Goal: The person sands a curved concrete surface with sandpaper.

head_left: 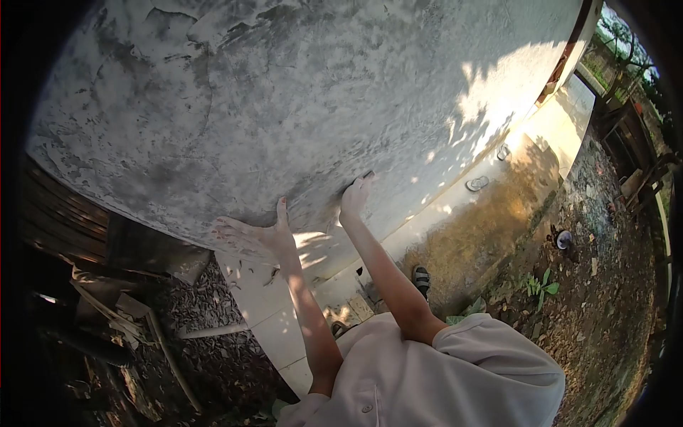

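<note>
A grey, patchy plastered wall [284, 107] rises in front of me. My left hand [257, 235] lies against its lower part, fingers spread and thumb pointing up, with pale dust on the skin. To the right and a little higher, my right hand [353, 201] is also at the wall, its fingers closed and whitened with dust. A small dark edge [368, 174] shows at its fingertips; the hand hides most of whatever this belongs to, so its kind cannot be told.
Pale tiles [267, 306] run along the wall's foot. A wet brown concrete strip [469, 242] bears a pair of loose sandals [477, 183]. Leaf-strewn soil [569, 320] with a small green plant [544, 287] lies right. Wooden boards and sticks [163, 356] stand lower left.
</note>
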A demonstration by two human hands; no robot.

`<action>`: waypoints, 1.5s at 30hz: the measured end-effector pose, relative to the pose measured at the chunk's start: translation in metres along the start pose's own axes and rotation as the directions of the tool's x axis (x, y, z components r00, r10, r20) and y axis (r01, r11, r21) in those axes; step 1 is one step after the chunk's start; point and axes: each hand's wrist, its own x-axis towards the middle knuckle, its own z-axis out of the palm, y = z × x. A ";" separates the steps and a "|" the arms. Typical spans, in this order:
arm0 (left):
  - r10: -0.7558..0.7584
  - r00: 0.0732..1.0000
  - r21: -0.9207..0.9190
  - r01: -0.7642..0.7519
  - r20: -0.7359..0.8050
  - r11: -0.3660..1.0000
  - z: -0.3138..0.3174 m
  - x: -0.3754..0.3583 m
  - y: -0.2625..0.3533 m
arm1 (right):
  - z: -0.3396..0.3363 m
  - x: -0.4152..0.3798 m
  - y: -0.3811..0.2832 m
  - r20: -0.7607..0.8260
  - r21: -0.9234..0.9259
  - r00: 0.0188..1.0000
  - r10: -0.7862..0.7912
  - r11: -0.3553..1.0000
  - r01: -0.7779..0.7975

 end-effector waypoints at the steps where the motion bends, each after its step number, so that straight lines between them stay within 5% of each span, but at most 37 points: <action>1: 0.000 1.000 -0.002 0.000 -0.005 1.000 0.000 0.001 -0.001 | 0.003 -0.006 -0.003 0.004 0.003 1.000 -0.004 1.000 0.004; 7: 0.095 0.992 0.005 -0.095 -0.082 0.995 0.012 0.005 -0.005 | 0.009 -0.013 -0.018 0.134 -0.016 0.976 -0.173 0.984 0.177; 10: 0.068 0.995 0.003 -0.068 -0.076 0.998 0.011 0.004 -0.007 | 0.003 0.016 -0.015 0.075 -0.046 0.993 -0.089 0.995 0.092; 15: 0.078 0.993 0.035 -0.075 -0.088 0.997 0.014 0.005 -0.008 | -0.004 0.000 -0.027 0.235 -0.092 0.969 0.079 0.994 -0.059; 16: 0.077 0.994 0.035 -0.074 -0.083 0.997 0.013 0.004 -0.007 | 0.003 -0.014 -0.023 0.206 -0.128 0.965 -0.161 0.973 0.190; 20: 0.098 0.992 -0.010 -0.099 -0.077 0.995 0.013 0.003 -0.007 | 0.005 -0.018 -0.027 0.229 -0.111 0.967 -0.108 0.984 0.136; 23: 0.089 0.993 -0.054 -0.093 -0.075 0.994 0.013 0.005 -0.008 | -0.001 0.022 0.009 0.039 -0.086 0.995 -0.096 0.991 0.099; 25: 0.073 0.996 -0.066 -0.077 -0.059 0.995 0.012 0.005 -0.007 | -0.009 0.022 0.003 0.123 0.082 0.990 0.074 0.993 -0.084; 27: 0.068 0.996 0.080 -0.063 -0.065 0.995 0.012 0.005 -0.006 | 0.000 0.001 -0.007 0.162 0.015 0.986 0.036 0.999 -0.039; 31: 0.097 0.993 0.027 -0.096 -0.063 0.995 0.012 0.002 -0.006 | 0.010 -0.041 -0.029 0.224 -0.109 0.973 -0.054 0.991 0.080; 35: 0.117 0.988 0.055 -0.112 -0.096 0.992 0.012 0.004 -0.008 | 0.004 0.027 0.024 -0.007 -0.144 1.000 0.009 0.990 -0.010; 39: 0.086 0.991 0.053 -0.081 -0.102 0.995 0.016 0.005 -0.009 | 0.000 0.022 0.023 0.082 -0.014 0.995 0.051 0.999 -0.050; 40: 0.082 0.992 0.055 -0.078 -0.094 0.995 0.017 0.004 -0.009 | 0.006 0.004 0.016 0.115 -0.135 0.993 -0.002 0.991 0.018; 45: 0.097 0.992 0.070 -0.091 -0.087 0.993 0.013 0.004 -0.006 | 0.004 0.010 0.005 0.101 -0.085 0.992 -0.074 0.993 0.083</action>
